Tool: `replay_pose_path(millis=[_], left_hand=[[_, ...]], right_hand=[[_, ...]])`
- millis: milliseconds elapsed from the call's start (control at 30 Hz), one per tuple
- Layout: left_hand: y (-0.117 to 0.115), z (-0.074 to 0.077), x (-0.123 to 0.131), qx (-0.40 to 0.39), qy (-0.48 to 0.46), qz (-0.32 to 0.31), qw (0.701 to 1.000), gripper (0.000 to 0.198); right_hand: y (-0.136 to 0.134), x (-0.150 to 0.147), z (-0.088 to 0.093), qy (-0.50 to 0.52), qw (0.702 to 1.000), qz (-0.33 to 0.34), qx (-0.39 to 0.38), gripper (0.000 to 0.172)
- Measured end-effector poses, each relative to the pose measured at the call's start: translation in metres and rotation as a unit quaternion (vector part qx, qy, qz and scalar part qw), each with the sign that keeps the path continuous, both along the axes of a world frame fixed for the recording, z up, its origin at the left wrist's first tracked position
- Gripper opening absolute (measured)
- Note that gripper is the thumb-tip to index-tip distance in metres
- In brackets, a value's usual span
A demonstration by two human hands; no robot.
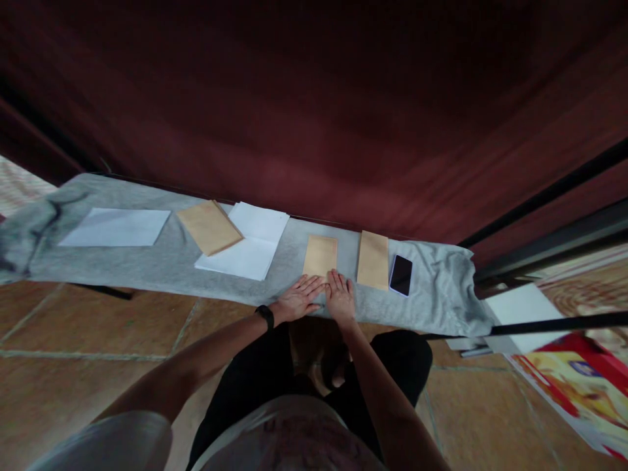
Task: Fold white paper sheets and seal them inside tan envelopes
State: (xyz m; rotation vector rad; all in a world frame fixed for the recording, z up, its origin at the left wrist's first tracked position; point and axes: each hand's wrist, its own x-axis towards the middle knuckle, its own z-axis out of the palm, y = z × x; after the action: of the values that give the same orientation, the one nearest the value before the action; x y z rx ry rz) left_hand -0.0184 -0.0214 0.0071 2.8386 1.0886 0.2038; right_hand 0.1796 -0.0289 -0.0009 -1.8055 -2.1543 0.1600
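Observation:
A small tan paper envelope [320, 254] lies flat on the grey cloth in front of me. My left hand [300, 297] rests flat on its near edge, fingers stretched out. Beside it, my right hand [340, 296] lies palm down across the near right corner, its fingers straight. The fingertips of both hands almost meet over the envelope. Just to the right is another tan envelope [373, 260], with a dark-screened phone [401, 275] next to it. The envelope's near edge is covered by my hands.
Grey cloth [147, 268] covers the narrow bench. Toward the left, several tan envelopes [209, 226] overlap white sheets of paper [260, 245], and a white sheet [115, 227] lies farther left. A dark red panel [314, 118] rises behind. A red and yellow box [579, 379] stands on the right.

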Motion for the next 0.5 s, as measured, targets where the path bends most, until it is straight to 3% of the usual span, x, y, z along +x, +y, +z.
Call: replay_pose_path(millis=[500], left_hand=[[-0.008,-0.009,-0.015,0.009,-0.03,-0.015,0.999,0.068]], right_hand=[[-0.023,0.001,-0.007,0.006,0.997,-0.044,0.057,0.049]])
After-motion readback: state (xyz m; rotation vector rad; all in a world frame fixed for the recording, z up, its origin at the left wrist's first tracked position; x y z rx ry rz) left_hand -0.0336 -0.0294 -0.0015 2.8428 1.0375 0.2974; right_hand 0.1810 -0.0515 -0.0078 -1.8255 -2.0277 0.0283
